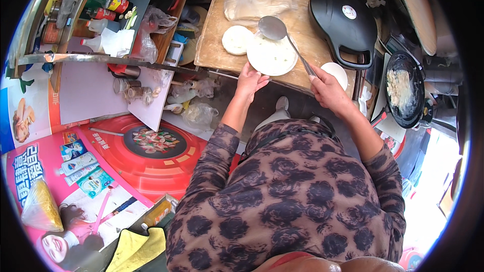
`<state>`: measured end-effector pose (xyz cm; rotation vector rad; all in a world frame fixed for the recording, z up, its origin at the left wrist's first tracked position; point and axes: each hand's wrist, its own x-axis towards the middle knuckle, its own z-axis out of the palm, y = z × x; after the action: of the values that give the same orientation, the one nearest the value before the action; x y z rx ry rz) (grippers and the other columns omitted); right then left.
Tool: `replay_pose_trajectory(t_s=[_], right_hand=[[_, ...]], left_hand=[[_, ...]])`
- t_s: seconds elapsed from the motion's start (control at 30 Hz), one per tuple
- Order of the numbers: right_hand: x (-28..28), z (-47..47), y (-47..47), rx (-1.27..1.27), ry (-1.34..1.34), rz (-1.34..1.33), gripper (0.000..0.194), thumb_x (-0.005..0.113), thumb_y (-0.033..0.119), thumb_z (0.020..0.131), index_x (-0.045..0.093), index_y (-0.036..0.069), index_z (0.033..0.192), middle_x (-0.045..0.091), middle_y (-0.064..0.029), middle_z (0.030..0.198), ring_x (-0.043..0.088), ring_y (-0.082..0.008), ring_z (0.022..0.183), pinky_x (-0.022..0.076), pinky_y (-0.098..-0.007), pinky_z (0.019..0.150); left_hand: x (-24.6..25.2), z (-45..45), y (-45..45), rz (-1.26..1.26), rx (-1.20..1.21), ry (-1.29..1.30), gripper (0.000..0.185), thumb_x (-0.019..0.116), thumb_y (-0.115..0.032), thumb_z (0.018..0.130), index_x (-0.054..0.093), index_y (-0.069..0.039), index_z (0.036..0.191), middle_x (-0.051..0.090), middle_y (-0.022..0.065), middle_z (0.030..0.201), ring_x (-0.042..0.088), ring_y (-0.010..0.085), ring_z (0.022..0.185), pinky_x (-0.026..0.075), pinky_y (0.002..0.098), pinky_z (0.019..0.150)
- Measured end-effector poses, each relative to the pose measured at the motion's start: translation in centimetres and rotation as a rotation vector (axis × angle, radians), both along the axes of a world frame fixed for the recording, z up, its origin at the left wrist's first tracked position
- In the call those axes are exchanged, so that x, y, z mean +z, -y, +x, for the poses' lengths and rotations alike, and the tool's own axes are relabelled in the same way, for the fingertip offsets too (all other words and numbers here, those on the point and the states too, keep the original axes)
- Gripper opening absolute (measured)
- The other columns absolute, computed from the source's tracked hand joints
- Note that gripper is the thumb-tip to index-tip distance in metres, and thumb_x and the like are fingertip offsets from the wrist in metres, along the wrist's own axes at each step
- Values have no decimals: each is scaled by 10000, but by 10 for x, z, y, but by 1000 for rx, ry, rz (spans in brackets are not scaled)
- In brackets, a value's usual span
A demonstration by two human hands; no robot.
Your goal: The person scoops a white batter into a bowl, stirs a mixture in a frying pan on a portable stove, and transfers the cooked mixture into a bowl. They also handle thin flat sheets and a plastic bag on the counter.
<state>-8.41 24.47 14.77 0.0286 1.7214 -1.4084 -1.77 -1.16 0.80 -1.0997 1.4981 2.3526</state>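
Note:
My left hand holds the near rim of a white bowl with pale contents and green flecks, at the wooden board's near edge. In my right hand is the handle of a metal ladle, its round head over the bowl's far rim. A round pale flatbread or dough piece lies on the board just left of the bowl. Beyond them rests a clear plastic bag with pale dough in or under it. To the right, near my right wrist, sits a small white dish.
A closed black electric griddle stands on the right of the board. Farther right is a black pan with pale food. Shelves with bottles and plastic bags are at the left; a yellow cloth lies at lower left.

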Motion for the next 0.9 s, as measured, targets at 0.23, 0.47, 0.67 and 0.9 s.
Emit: replay_pose_trajectory(t_s=[0.23,0.47,0.67,0.9], right_hand=[[11,3,2,-13,77,-19,554,476,233,1055,325,112,1574,413,55,731,342,-40,529,309,-205,444],[9,2,-19,-5,65,38,554,477,233,1056,324,109,1573,410,53,735,327,-35,514,275,-206,430],[15,6,-27,-54,272,-63,541,478,229,1059,321,118,1564,434,40,766,318,-21,501,233,-183,416],[19,9,-27,-40,332,-27,527,482,210,1049,335,111,1546,435,42,761,317,-21,505,228,-192,423]], left_hand=[[-6,1,-2,2,4,-9,674,467,8,1018,149,-164,1586,584,162,1307,715,214,944,630,344,783],[-9,0,-3,-24,43,23,768,507,18,1006,39,-151,1591,558,192,1275,702,231,939,632,381,810],[-8,-1,-3,-29,46,32,758,532,28,994,81,-144,1578,560,176,1240,697,225,929,634,384,815],[-5,0,-5,-26,78,37,685,558,18,986,165,-108,1534,584,180,1213,700,235,958,637,362,805]])
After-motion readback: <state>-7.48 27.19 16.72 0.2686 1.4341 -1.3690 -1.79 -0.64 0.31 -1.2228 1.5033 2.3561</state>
